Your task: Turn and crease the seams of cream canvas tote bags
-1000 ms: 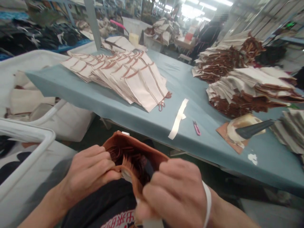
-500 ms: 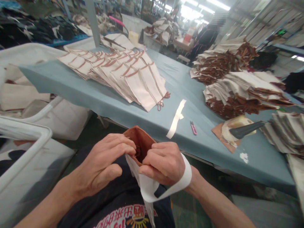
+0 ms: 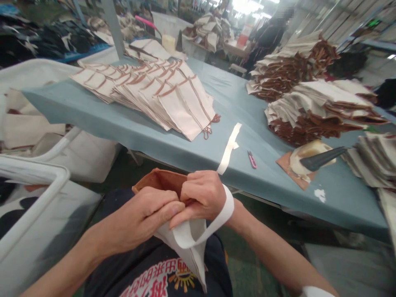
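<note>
Ceiling lights (image 3: 247, 5), blue table (image 3: 253, 128), held bag (image 3: 164, 180)

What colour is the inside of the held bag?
The bag's inside is orange-brown, best seen in the head view.

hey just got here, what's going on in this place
A person is holding a brown-lined cream pouch over their lap, the left hand and right hand close together at its rim. A white band loops beside the right hand and wrist. In front, on a blue-covered table, lie overlapping cream pieces with brown edging, a white strip and pink snips. More cream-and-brown stacks sit toward the right.
</note>
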{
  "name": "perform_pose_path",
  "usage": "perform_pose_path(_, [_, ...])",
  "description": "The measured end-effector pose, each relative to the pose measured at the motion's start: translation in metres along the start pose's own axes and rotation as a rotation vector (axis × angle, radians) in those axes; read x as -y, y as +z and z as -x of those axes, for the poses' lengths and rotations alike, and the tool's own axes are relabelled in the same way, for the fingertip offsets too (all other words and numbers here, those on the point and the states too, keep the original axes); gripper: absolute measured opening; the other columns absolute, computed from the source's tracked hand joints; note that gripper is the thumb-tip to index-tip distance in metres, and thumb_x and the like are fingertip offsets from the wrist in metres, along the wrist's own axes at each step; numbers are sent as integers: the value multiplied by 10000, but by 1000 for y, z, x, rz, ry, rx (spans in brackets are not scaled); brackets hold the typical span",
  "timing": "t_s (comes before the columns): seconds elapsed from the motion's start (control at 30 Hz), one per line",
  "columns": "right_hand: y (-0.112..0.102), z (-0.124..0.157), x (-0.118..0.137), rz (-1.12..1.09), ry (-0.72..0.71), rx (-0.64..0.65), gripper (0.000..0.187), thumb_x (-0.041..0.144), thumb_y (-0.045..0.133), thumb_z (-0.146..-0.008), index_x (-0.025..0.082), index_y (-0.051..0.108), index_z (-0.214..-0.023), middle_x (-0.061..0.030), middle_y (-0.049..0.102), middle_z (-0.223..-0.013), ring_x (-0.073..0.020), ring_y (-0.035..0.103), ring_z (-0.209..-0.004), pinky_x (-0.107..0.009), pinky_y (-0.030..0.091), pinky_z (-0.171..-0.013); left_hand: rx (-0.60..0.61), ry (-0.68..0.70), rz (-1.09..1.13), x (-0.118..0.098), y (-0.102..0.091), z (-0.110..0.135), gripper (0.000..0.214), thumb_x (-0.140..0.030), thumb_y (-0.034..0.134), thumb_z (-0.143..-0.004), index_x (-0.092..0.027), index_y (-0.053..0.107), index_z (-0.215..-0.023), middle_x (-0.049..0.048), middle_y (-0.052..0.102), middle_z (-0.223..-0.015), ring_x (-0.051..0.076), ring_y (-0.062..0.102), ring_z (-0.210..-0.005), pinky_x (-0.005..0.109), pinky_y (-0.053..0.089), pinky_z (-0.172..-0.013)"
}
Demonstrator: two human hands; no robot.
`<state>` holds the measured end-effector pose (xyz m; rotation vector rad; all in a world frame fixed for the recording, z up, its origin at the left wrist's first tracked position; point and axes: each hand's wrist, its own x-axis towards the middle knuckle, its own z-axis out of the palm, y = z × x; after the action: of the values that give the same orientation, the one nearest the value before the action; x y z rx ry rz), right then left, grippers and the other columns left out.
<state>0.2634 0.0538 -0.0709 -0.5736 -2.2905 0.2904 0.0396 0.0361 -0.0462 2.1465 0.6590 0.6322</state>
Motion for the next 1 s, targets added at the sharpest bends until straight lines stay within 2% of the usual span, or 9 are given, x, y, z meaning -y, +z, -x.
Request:
perform_pose_path(0.1, [6, -2, -11, -279, 175, 88, 849, 965, 304, -1027, 238, 531, -651, 25, 541, -570, -133, 465, -514, -301, 342, -558, -52, -39, -26, 2, -3, 6, 445, -239, 471, -1103, -213, 469, -660, -82, 493, -596, 83, 466, -536, 234, 331, -544])
perform_pose_path(0.2, [4, -3, -6, -396, 293, 0, 908, 914, 98, -1070, 235, 580, -709, -16, 633, -657, -160, 571, -589, -310, 462, -627, -102, -111, -23, 8, -5, 19, 449, -258, 488, -1083, -215, 439, -638, -87, 447, -566, 73, 432, -488, 223, 296, -490])
perform_pose_path(0.33, [6, 3, 30, -386, 238, -198, 688, 862, 526, -1049, 217, 667, -854, -65, 787, -861, -206, 728, -818, -362, 548, -838, -183, -230, -6, 18, -11, 35, 467, -325, 505, -1075, -224, 444, -624, -78, 428, -565, 89, 418, -489, 230, 302, -482])
perform_pose_path(0.4, [8, 11, 50, -508, 97, -31, 542, 700, 620, -1087, 226, 670, -828, -11, 790, -817, -162, 728, -746, -306, 519, -748, -239, -271, -34, 22, -15, 39, 464, -341, 489, -1085, -230, 445, -636, -72, 418, -571, 101, 403, -500, 245, 297, -488])
perform_pose_path(0.47, [7, 20, 63, -607, 285, 382, 417, 521, 700, -1081, 224, 679, -789, 32, 742, -723, -125, 671, -636, -251, 466, -623, -281, -289, -58, 23, -20, 40, 460, -347, 479, -1091, -233, 449, -646, -64, 426, -585, 111, 396, -515, 259, 287, -492])
perform_pose_path(0.53, [4, 28, 65, -682, 588, 589, 308, 352, 753, -1019, 217, 674, -753, 65, 649, -623, -95, 567, -541, -216, 382, -529, -307, -300, -67, 23, -24, 42, 463, -360, 482, -1089, -233, 455, -644, -52, 455, -596, 121, 418, -532, 267, 298, -502])
perform_pose_path(0.63, [2, 35, 55, -814, 924, 420, 262, 310, 698, -976, 203, 646, -742, 58, 600, -611, -89, 461, -530, -211, 337, -514, -331, -324, -57, 23, -26, 48, 457, -371, 483, -1080, -237, 447, -644, -46, 461, -588, 129, 430, -538, 274, 316, -517])
perform_pose_path(0.77, [21, 40, 41, -736, 1057, 133, 319, 422, 664, -977, 199, 608, -756, 14, 629, -688, -126, 502, -636, -248, 394, -611, -351, -376, -43, 24, -22, 54, 439, -348, 518, -1042, -239, 395, -635, -62, 381, -574, 117, 364, -528, 277, 269, -529])
perform_pose_path(1.0, [82, 80, 22, -663, 1167, 183, 531, 688, 639, -964, 209, 607, -738, 0, 577, -702, -176, 500, -700, -311, 409, -683, -273, -409, -50, 19, 11, 60, 426, -253, 564, -902, -236, 275, -590, -72, 310, -524, 89, 319, -470, 261, 241, -482])
